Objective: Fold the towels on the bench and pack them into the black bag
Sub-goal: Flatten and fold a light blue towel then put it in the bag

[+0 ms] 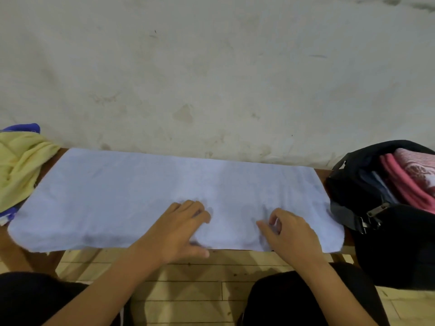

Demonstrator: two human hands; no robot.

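Resting on the pale blue towel (pixel 150 196), both hands, no legible writing.

A pale, off-white wall (pixel 211 67) fills the upper half of the view, its surface scuffed and blotched with brownish stains and a few dark marks. Against its foot stands a brown wooden bench (pixel 320 171), only slivers of its top visible. Below, the floor (pixel 188 285) is laid in light yellowish wooden planks with dark seams. The light is dim and even, casting soft shadows on the planks.
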